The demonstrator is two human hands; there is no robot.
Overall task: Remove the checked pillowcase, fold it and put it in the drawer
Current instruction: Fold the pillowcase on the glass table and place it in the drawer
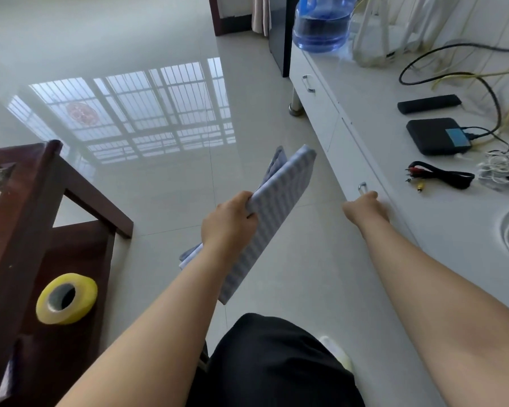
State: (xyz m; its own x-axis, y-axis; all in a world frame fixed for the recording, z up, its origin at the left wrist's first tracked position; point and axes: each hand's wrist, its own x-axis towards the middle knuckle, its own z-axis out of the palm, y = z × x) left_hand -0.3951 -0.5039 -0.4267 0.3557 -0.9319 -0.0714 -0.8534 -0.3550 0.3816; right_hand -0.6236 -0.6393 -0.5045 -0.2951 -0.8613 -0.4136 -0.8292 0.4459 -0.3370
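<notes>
A folded pale-blue checked pillowcase (276, 207) hangs in the air above the floor, gripped at its edge by my left hand (229, 221). To its right stands a long white cabinet, and the front of its near drawer (353, 168) is closed flush. My right hand (365, 210) reaches to the metal handle (362, 188) of that drawer. Its fingers curl at the handle's lower end, though the grip itself is hidden behind the knuckles.
A dark wooden table (27, 207) with a yellow tape roll (66, 298) on its lower shelf stands at the left. On the white cabinet's top (379, 113) lie a black box (438, 136), a remote (429, 103), cables and a blue water jug (321, 22). A second drawer handle (308, 83) sits farther back.
</notes>
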